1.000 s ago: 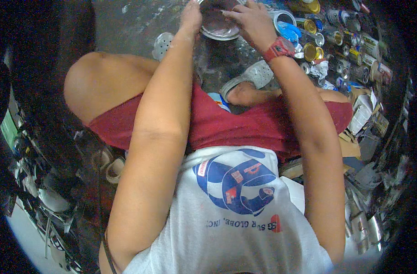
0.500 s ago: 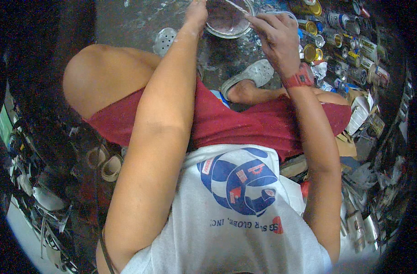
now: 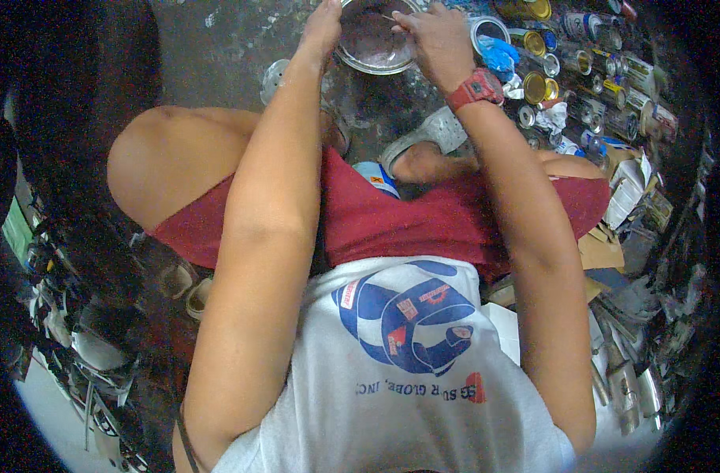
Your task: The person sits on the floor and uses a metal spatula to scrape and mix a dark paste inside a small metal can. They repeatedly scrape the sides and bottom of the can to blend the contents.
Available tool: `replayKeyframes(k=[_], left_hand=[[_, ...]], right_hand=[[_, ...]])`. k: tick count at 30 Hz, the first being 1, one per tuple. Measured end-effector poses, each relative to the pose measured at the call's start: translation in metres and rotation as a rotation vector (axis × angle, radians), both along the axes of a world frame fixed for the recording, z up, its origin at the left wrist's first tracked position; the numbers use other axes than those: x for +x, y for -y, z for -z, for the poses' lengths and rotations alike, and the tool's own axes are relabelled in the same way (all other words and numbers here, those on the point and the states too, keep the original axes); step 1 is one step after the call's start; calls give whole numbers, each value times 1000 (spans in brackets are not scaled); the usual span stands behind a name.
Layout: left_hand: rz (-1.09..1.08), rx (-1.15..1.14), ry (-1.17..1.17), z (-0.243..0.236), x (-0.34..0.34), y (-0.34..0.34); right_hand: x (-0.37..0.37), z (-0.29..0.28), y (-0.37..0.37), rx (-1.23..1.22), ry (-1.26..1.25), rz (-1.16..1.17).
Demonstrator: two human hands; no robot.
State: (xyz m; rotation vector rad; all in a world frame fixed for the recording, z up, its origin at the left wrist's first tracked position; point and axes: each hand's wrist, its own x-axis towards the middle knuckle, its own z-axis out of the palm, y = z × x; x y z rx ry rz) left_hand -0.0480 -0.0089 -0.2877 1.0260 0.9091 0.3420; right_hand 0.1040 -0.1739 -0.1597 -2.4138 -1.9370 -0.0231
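Observation:
Between my hands at the top edge stands an open round can [image 3: 377, 71] with a shiny rim; its inside looks dark greyish-purple. My left hand [image 3: 322, 33] is at the can's left rim, fingers closed; its fingertips are partly cut off by the frame. On the other side, my right hand [image 3: 439, 46] pinches a thin pale stick [image 3: 388, 16] over the can's opening. Most of the stick is hidden or too fine to follow. A red watch [image 3: 476, 88] is on my right wrist.
Several cans and jars [image 3: 584, 61] crowd the floor at the far right, with a blue crumpled cloth or plastic [image 3: 498, 57] by an open tin [image 3: 488, 33]. A labelled container [image 3: 375, 180] sits between my legs. Cardboard [image 3: 600, 251] lies right; clogs [image 3: 431, 138] are on my feet.
The can and both hands appear lower and slightly left in view. My right hand has turned, and the stick now shows much less than before.

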Motion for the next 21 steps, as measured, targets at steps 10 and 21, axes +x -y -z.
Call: replayKeyframes(k=[10, 21], left_hand=[[202, -124, 92, -25, -1, -19], [364, -263, 39, -33, 13, -4]], right_hand=[[-24, -14, 27, 71, -225, 39], [-22, -19, 34, 198, -236, 27]])
